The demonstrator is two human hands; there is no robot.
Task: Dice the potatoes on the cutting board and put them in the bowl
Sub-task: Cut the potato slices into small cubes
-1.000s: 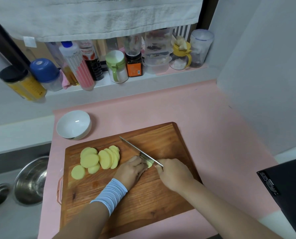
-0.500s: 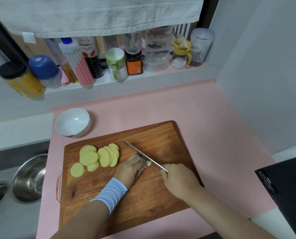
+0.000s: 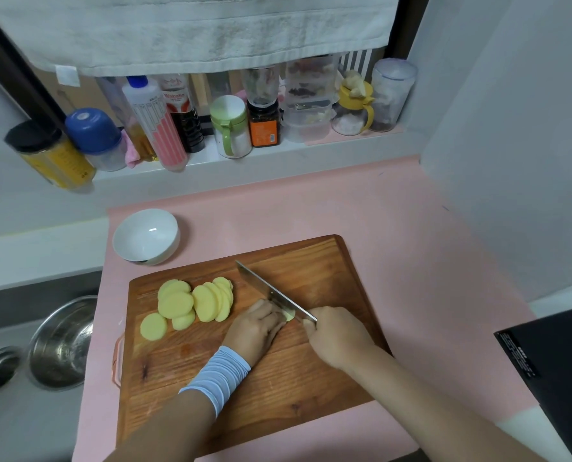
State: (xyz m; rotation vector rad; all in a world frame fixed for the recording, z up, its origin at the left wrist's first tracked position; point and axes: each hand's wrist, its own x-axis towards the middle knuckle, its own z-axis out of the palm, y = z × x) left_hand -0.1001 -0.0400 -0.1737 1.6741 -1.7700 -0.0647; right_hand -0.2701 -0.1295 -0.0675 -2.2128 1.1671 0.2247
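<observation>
Shows knife (image 3: 271,291) tilted up since the last stroke, gripped by right hand (image 3: 338,335); fingers (image 3: 273,316) of left hand (image 3: 256,330) curled on the potato stub (image 3: 288,316). Leaves slices (image 3: 194,303) undiced, bowl (image 3: 146,235) unfilled.

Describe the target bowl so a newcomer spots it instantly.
Start at the wooden cutting board on the pink counter. Just past its far-left corner stands the white bowl. The other bowl, the steel bowl, sits in the sink.
</observation>
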